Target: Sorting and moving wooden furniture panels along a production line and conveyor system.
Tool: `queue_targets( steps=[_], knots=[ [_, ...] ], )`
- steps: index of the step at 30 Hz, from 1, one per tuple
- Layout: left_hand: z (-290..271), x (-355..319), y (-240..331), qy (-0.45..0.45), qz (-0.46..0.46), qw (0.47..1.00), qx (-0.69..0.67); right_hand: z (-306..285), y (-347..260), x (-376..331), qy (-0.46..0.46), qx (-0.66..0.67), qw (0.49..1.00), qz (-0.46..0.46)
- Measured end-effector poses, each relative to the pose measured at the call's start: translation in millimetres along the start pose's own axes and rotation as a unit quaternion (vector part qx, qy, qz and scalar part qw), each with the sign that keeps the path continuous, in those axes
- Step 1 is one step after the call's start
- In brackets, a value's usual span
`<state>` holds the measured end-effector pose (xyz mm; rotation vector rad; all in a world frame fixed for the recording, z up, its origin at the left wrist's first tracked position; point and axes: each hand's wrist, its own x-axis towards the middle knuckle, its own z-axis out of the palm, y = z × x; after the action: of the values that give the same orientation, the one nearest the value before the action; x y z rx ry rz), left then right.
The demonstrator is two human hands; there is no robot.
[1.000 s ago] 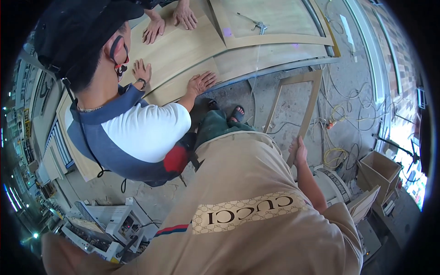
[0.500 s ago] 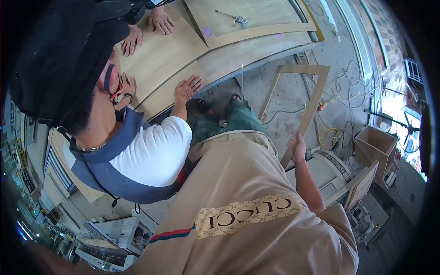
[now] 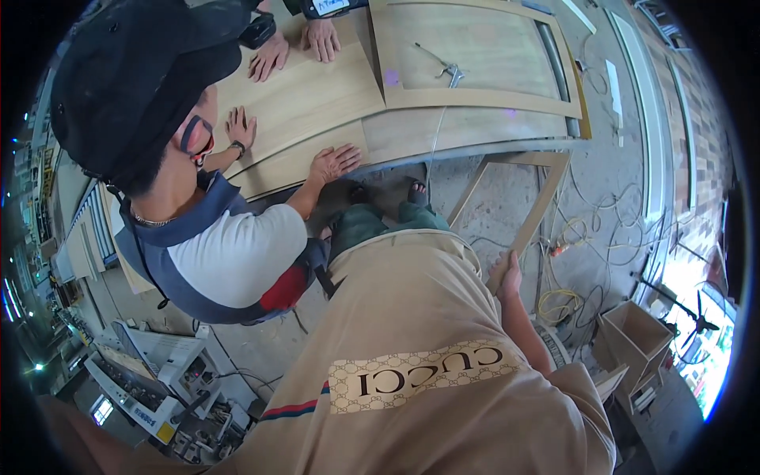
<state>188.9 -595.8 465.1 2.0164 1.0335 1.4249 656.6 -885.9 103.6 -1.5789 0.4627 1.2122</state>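
My right hand (image 3: 507,275) is closed around the near end of a rectangular wooden frame (image 3: 535,207) with an open middle. The frame stands tilted at my right side, its far end close to the workbench edge. At the lower left rim only a blurred part of my left arm shows; the hand itself is out of view. Ahead, pale wooden panels (image 3: 305,103) lie on the workbench. A co-worker in a cap and blue vest leans over them on my left, one hand (image 3: 336,161) flat near the front edge and the other (image 3: 241,131) farther in.
Another person's two hands (image 3: 321,39) rest on the panels' far side. An air blow gun (image 3: 451,73) with a thin hose lies on a framed panel. Cables (image 3: 558,305) coil over the floor at right, near a wooden box (image 3: 633,336). Machines (image 3: 170,380) stand behind left.
The view has shifted, bringing more of the bench's right side in. The co-worker leans a little farther left, hands still on the panels. My right hand keeps its hold on the wooden frame.
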Motion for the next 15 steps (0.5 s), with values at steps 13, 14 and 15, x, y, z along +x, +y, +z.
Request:
queue_targets(
  steps=[13, 14, 15],
  knots=[
    [132, 91, -23, 0.065, 0.120, 0.988, 0.066, -16, 9, 45, 0.028, 0.011, 0.999, 0.024],
    [133, 84, -46, 0.066, 0.124, 0.987, 0.073, -8, 8, 45, 0.062, -0.004, 0.998, 0.019],
    [141, 88, -55, 0.066, 0.128, 0.986, 0.079, -1, 10, 44, 0.096, -0.019, 0.995, 0.016]
  ],
)
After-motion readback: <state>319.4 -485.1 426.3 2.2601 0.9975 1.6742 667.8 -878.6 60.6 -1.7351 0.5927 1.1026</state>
